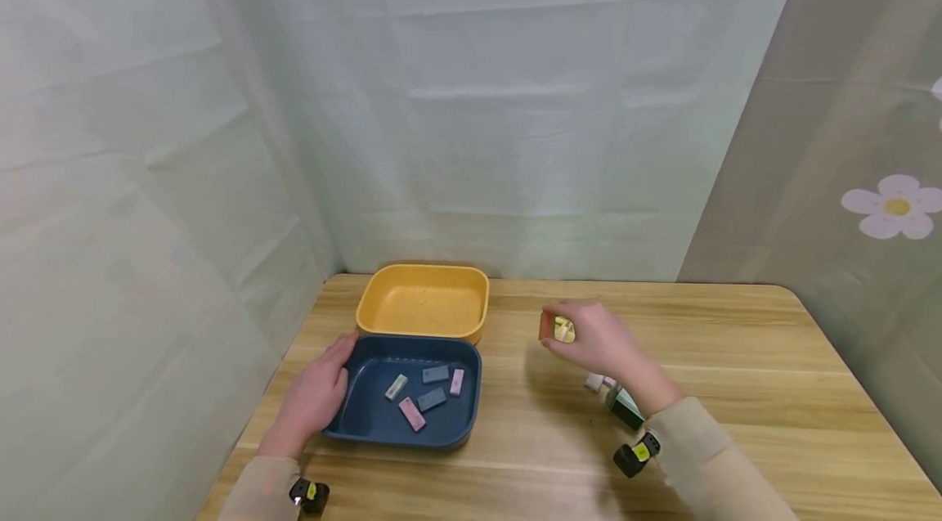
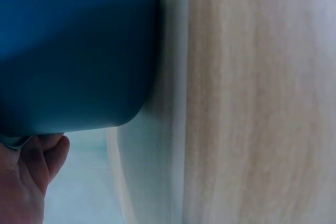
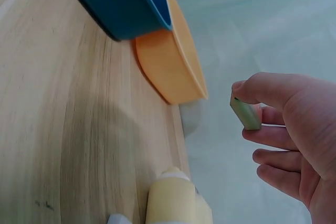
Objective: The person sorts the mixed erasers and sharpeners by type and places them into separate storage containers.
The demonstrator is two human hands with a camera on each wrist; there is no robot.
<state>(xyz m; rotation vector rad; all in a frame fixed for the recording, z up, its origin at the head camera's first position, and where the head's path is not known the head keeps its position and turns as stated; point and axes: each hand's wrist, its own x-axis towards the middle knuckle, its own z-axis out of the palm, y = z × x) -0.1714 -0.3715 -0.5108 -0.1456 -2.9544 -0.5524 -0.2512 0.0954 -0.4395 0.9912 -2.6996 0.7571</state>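
my left hand [image 1: 312,392] rested straight-fingered against a navy rectangular plastic tray [image 1: 374,416] | my right hand [image 1: 599,341] pinched a small orange-red and pale-green block [image 1: 545,325] above the wooden table [image 1: 736,398] | seemingly mid-carry; next move called for a steady pinch

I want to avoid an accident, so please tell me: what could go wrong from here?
The block might slip and fall to the table, since the right hand pinches it near the fingertips, up in the air. The left hand holds the side of the blue bin; a push could drive it into the yellow bin close behind.
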